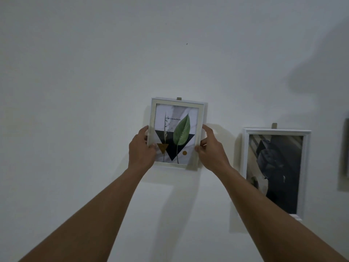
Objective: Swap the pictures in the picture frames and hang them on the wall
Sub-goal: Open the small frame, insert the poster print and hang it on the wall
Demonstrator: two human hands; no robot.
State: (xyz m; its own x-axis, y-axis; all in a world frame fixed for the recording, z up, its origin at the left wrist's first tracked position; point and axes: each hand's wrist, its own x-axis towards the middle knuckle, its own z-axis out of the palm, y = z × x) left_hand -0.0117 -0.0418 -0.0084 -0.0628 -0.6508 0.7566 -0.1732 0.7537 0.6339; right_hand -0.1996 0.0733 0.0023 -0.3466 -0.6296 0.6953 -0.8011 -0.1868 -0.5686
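White leaf-print frame (176,132) against wall, dark-print frame (275,172) hung beside

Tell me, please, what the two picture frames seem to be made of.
The leaf-print frame, held by the left hand and right hand: matte off-white, flat plain profile, probably painted wood or plastic; the look leaves it open. The dark-print frame beside it: brighter white with moulded ridges, perhaps plastic or painted wood.

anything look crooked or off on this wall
The leaf frame, gripped at its sides by the left hand and right hand, sits slightly tilted clockwise, its top edge sloping down to the right. It sits higher than the dark-picture frame beside it. A small dark mark dots the wall above.
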